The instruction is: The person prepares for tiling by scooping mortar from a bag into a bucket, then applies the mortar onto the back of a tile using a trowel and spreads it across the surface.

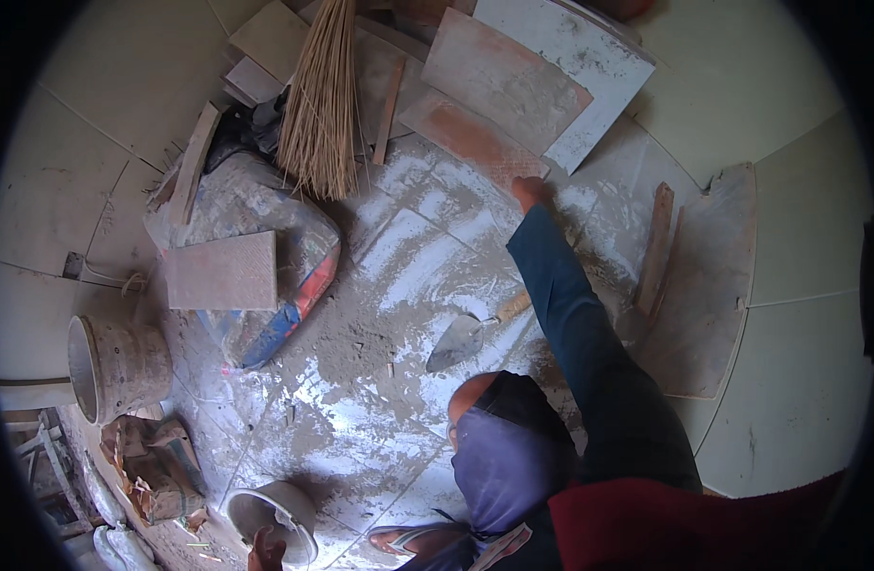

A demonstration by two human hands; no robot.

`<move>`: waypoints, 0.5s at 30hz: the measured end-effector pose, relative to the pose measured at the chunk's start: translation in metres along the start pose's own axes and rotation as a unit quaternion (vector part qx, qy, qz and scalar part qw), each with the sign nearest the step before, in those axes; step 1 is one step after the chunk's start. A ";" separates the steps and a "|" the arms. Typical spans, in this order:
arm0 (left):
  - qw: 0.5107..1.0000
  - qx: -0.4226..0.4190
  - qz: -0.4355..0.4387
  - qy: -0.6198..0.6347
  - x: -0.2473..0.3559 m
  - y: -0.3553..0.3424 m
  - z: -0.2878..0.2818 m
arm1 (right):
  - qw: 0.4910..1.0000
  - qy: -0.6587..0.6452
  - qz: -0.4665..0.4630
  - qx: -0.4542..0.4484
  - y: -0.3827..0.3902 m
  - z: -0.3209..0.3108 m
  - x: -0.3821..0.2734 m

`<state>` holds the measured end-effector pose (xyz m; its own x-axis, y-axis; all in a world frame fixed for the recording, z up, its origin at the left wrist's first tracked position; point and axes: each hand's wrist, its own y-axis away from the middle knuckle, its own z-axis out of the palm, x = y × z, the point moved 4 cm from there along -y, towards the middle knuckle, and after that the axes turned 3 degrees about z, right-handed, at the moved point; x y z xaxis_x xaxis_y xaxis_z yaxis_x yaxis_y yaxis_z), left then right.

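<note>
My right hand (pixel 530 193), at the end of a teal sleeve, is closed on the near right corner of a reddish, dusty tile (pixel 470 141). That tile lies partly under a larger grey-pink tile (pixel 508 81). Beside my forearm a pointing trowel (pixel 457 344) rests on the floor, its wooden handle partly behind the sleeve. At the lower edge my left hand (pixel 266 552) has its fingers bent at the rim of a grey bucket (pixel 302 506); the rest of that hand is cut off.
At left, a single tile (pixel 223 271) lies on a filled sack (pixel 308 224). A stick broom (pixel 321 105) stands behind. A second bucket (pixel 123 366), a crumpled paper bag (pixel 156 466), wooden strips (pixel 656 247) and a large board (pixel 708 295) lie around the mortar-smeared floor (pixel 370 438). A sandalled foot (pixel 396 541) is below.
</note>
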<state>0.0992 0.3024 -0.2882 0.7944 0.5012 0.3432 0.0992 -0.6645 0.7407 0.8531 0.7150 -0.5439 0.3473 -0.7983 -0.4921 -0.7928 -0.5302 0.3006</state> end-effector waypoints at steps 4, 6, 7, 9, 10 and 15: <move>1.000 0.009 -0.021 0.008 -0.008 0.011 -0.004 | 1.000 0.019 -0.004 0.021 -0.002 0.009 -0.010; 1.000 0.009 -0.028 0.009 -0.008 0.012 -0.003 | 0.998 -0.048 -0.020 0.020 -0.027 0.022 0.011; 1.000 0.008 -0.026 0.010 -0.009 0.010 -0.002 | 0.993 -0.113 -0.036 0.027 -0.045 0.027 0.022; 1.000 0.002 -0.008 0.017 -0.009 -0.002 0.004 | 0.950 -0.304 -0.068 0.000 -0.086 0.024 0.041; 1.000 -0.009 -0.001 0.023 -0.011 -0.015 0.010 | 0.873 -0.477 -0.096 -0.038 -0.101 0.019 0.045; 1.000 0.010 -0.001 -0.001 -0.005 -0.009 0.001 | 0.868 -0.488 -0.028 -0.082 -0.075 0.016 -0.002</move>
<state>0.0952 0.3055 -0.2972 0.7953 0.5017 0.3404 0.1127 -0.6740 0.7301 0.9040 0.7615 -0.5787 -0.2703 -0.1889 -0.9441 -0.6786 -0.6582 0.3260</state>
